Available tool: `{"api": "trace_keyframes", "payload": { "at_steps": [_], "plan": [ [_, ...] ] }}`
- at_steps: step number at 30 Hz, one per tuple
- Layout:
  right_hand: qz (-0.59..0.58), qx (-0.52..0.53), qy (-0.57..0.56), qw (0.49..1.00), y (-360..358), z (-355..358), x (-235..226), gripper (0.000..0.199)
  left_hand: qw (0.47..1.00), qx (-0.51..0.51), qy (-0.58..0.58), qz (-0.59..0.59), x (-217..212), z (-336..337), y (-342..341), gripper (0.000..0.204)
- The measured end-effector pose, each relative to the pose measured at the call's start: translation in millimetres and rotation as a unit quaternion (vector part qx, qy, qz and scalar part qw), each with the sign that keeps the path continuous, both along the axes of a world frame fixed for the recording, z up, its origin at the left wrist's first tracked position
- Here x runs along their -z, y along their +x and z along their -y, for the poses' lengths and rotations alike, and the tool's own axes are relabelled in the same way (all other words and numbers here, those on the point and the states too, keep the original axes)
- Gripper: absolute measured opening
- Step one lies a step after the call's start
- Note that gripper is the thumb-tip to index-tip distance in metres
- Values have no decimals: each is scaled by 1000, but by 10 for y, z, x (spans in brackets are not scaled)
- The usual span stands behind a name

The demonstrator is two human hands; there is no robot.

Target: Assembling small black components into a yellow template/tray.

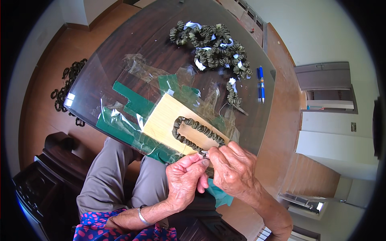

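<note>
An olive-brown gathered fabric band, like a scrunchie (198,126), lies in a long loop on a pale wooden board (159,120). Its near end comes to my fingertips at the board's front edge. My left hand (183,178) is closed, thumb and forefinger pinching at that end. Close beside it, my right hand (235,170) grips a small, slim metal tool (204,152), its tip at the band's end. My right fingers hide most of this tool, so its exact kind does not show. The far side of the loop runs up to my right knuckles.
Several similar scrunchies with white scraps (221,56) are heaped on the dark glossy table (120,44). Blue pens (261,85) lie at its right. Green sheeting (134,98) and clear tape surround the board. More dark scrunchies (66,90) hang or lie beyond the left edge.
</note>
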State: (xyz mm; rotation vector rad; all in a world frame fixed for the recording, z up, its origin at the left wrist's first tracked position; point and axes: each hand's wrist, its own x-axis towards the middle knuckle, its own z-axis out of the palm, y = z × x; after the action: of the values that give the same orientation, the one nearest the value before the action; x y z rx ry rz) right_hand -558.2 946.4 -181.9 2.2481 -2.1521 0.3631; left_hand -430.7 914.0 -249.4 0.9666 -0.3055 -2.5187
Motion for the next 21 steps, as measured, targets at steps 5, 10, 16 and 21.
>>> {"api": "trace_keyframes", "payload": {
  "at_steps": [5, 10, 16, 21],
  "plan": [
    [77, 141, 36, 986, 256, -330, -62, 19, 760, -33, -625, 173, -2, 319, 620, 37],
    [152, 188, -15, 970, 765, -646, -31, 28, 450, 106, -873, 154, -253, 895, 493, 40],
    [128, 233, -83, 960, 1204, -796, 218, 32, 407, 204, -887, 78, -317, 970, 547, 33],
    [18, 215, -192, 957, 1290, -713, 239, 37, 439, 251, -861, 43, -425, 983, 704, 31]
  ]
}}
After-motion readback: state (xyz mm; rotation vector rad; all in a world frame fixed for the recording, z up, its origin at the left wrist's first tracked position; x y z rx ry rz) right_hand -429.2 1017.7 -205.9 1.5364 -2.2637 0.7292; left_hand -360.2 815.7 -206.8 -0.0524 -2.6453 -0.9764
